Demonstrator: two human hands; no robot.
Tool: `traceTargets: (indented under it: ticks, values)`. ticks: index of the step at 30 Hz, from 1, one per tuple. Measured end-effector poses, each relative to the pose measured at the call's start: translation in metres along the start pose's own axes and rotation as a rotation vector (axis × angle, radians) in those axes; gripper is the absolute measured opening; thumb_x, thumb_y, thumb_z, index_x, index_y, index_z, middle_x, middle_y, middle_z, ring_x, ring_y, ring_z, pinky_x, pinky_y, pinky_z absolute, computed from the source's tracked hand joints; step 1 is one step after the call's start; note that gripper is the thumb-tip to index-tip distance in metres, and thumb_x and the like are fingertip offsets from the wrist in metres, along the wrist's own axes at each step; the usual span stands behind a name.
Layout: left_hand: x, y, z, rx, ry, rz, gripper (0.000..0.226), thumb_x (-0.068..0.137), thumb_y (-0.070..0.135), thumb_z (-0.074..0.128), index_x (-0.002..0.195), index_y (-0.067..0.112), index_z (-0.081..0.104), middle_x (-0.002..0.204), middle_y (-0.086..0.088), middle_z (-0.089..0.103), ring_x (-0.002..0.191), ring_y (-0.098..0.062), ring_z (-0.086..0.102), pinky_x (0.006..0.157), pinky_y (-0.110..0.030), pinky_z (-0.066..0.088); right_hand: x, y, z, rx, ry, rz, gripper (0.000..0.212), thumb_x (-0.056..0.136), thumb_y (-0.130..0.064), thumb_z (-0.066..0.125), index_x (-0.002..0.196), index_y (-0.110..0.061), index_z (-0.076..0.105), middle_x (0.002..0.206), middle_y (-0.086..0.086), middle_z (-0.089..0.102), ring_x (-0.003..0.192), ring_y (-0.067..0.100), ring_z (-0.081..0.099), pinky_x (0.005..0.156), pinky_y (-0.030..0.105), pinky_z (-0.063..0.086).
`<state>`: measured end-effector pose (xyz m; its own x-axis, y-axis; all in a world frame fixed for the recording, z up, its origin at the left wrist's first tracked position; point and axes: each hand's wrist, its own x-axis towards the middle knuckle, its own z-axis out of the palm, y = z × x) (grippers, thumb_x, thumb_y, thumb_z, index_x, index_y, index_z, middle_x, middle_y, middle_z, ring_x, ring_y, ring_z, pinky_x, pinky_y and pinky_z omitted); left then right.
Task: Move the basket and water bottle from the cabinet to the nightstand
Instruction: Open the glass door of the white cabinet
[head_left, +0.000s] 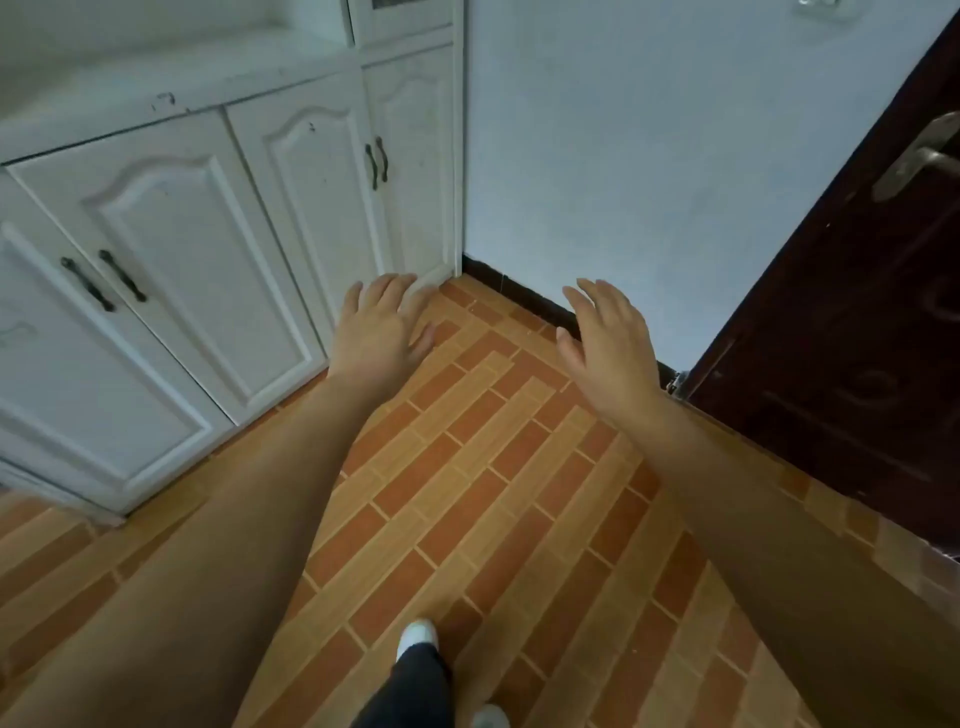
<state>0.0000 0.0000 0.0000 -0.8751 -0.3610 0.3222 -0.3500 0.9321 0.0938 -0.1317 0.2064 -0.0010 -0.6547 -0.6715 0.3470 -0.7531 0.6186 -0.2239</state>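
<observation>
Left hand (382, 332) and right hand (605, 343), spread and empty, over open floor (467, 493) between cabinet (156, 260) edge and door (857, 338).

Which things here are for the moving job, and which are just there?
For the job: white cabinet, doors shut; left hand and right hand, both open and empty. No basket or water bottle in view.

Just there: dark door, door handle, pale wall, tiled floor, white shoe.

Orange brick-pattern floor (493, 493), pale wall (649, 156), dark wooden door (857, 338).
</observation>
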Motion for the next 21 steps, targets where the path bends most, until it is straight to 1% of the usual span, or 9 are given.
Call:
traceTargets:
  ticks: [3,5,9,14,18,21]
  values:
    - [0.013,-0.005,0.008,0.004,0.042,-0.003,0.045,0.093,0.035,0.042,0.135,0.019,0.039,0.141,-0.009,0.043,0.132,-0.027,0.033,0.111,-0.048,0.02,0.016,0.004,0.005,0.014,0.053,-0.015,0.041,0.094,-0.024,0.044,0.132,-0.008,0.043,0.141,0.014,0.044,0.135,0.031,0.034,0.108,0.048,0.031]
    - [0.026,-0.01,0.016,0.008,0.036,0.004,0.045,0.094,0.036,0.041,0.135,0.02,0.039,0.141,-0.008,0.043,0.132,-0.027,0.033,0.111,-0.048,0.02,0.029,0.005,0.01,0.033,0.054,0.002,0.041,0.094,-0.024,0.044,0.132,-0.008,0.043,0.142,0.014,0.044,0.135,0.031,0.034,0.108,0.049,0.03]
    - [0.057,-0.026,0.033,-0.025,0.066,0.019,0.042,0.093,0.033,0.042,0.133,0.018,0.042,0.136,-0.011,0.047,0.128,-0.028,0.038,0.109,-0.048,0.024,0.059,0.011,0.027,0.073,0.104,0.048,0.04,0.094,-0.023,0.044,0.131,-0.008,0.044,0.141,0.013,0.044,0.135,0.031,0.034,0.107,0.049,0.031]
    - [0.105,-0.052,0.054,-0.058,0.06,0.027,0.042,0.093,0.032,0.044,0.132,0.018,0.043,0.135,-0.012,0.049,0.127,-0.03,0.04,0.108,-0.049,0.024,0.11,0.016,0.055,0.084,0.083,0.078,0.04,0.093,-0.023,0.044,0.13,-0.009,0.045,0.141,0.012,0.045,0.135,0.03,0.035,0.107,0.049,0.032]
    - [0.144,-0.081,0.067,-0.091,0.045,-0.027,0.041,0.093,0.032,0.042,0.132,0.018,0.043,0.137,-0.011,0.047,0.129,-0.028,0.038,0.11,-0.049,0.023,0.159,0.012,0.072,0.08,0.086,0.076,0.04,0.092,-0.022,0.045,0.13,-0.008,0.046,0.14,0.013,0.047,0.134,0.031,0.036,0.106,0.049,0.033]
    - [0.174,-0.101,0.078,-0.096,0.035,-0.031,0.041,0.093,0.032,0.043,0.132,0.019,0.043,0.138,-0.011,0.046,0.129,-0.027,0.037,0.11,-0.049,0.021,0.192,0.011,0.083,0.082,0.094,0.074,0.041,0.091,-0.023,0.043,0.129,-0.008,0.047,0.139,0.013,0.048,0.133,0.031,0.038,0.105,0.049,0.034]
